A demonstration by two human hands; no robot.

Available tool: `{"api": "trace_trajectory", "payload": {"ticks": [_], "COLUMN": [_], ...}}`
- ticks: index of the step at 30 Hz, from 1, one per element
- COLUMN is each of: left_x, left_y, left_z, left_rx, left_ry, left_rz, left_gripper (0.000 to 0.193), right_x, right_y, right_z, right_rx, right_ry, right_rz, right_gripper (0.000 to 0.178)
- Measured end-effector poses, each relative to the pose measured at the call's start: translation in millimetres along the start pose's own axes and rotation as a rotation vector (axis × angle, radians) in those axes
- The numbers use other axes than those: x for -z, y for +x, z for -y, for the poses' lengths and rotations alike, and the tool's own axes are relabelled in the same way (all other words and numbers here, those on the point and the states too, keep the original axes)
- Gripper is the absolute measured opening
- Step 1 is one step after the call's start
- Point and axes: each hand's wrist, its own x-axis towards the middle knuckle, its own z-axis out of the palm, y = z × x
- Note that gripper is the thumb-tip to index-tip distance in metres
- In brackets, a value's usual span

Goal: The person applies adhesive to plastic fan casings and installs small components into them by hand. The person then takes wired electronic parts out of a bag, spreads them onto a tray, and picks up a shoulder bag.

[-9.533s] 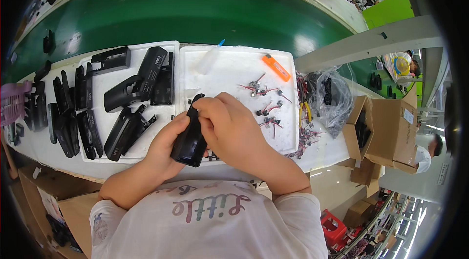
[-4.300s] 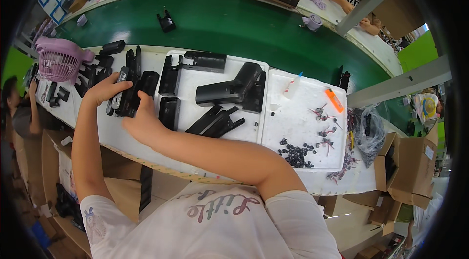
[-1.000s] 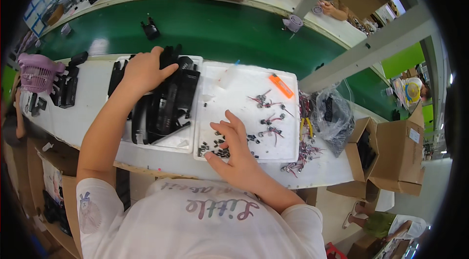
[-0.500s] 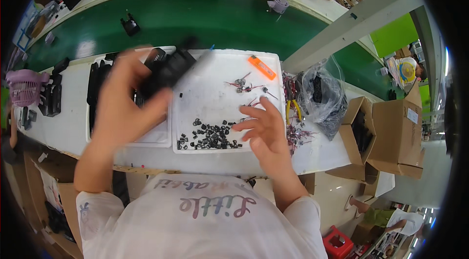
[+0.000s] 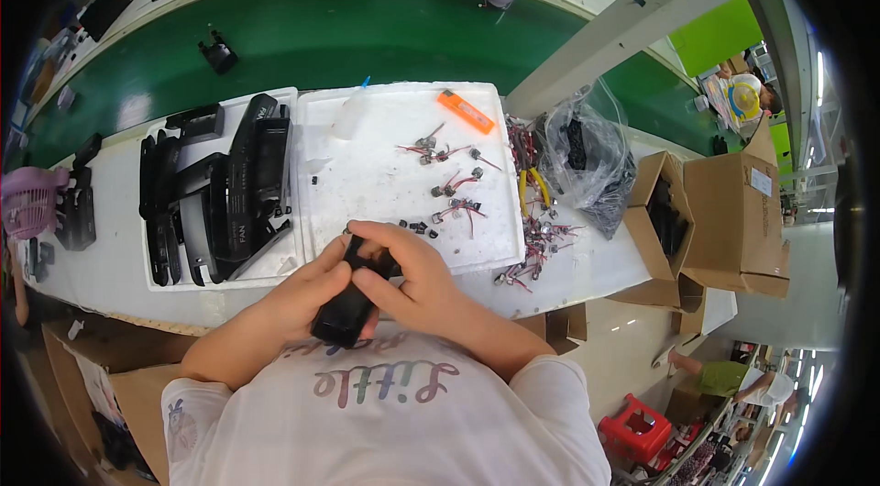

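Observation:
A black plastic housing [image 5: 341, 319] is held close to my chest, over the front edge of the table. My left hand [image 5: 301, 296] is closed around its left side, thumb on top. My right hand [image 5: 414, 277] grips its upper right part, fingers bent over the far end. Whether a small piece sits between those fingertips is hidden. Beyond my hands lies a white foam tray [image 5: 367, 183] with small black caps [image 5: 418, 228] partly covered by my right hand. Several small metal parts with red wires [image 5: 449, 183] are spread over the tray.
A second foam tray at left holds several black housings [image 5: 246, 183]. An orange box cutter [image 5: 466, 111] and a translucent bottle [image 5: 350, 115] lie at the far side. Yellow-handled pliers [image 5: 532, 188], a plastic bag [image 5: 591, 156] and cardboard boxes [image 5: 733, 220] are at right. A green conveyor belt [image 5: 302, 37] runs behind.
My left hand has brought the black housing from above the left tray to my chest. My right hand has moved from over the black caps and closed on the housing.

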Motion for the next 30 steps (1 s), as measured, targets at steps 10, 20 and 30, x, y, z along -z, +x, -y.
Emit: {"api": "trace_trajectory", "payload": {"ticks": [10,20,30], "left_x": [20.8,17.8,27.2], "left_y": [-22.0,-12.8,-15.2], "left_z": [-3.3,3.1,7.5], "left_rx": [-0.17,-0.038,-0.035], "left_ry": [-0.119,-0.121,-0.095], "left_rz": [-0.086,-0.018,-0.024], "left_gripper": [0.071,0.065,0.056], "right_x": [117.1,257.3,265.1], "right_y": [0.8,55.0,46.2], "right_z": [-5.3,-49.9,-77.5], "right_rx": [0.055,-0.453,-0.737], "right_ry": [-0.887,-1.346,-1.436], "right_rz": [-0.38,0.07,0.05], "right_gripper": [0.014,0.024,0.045]}}
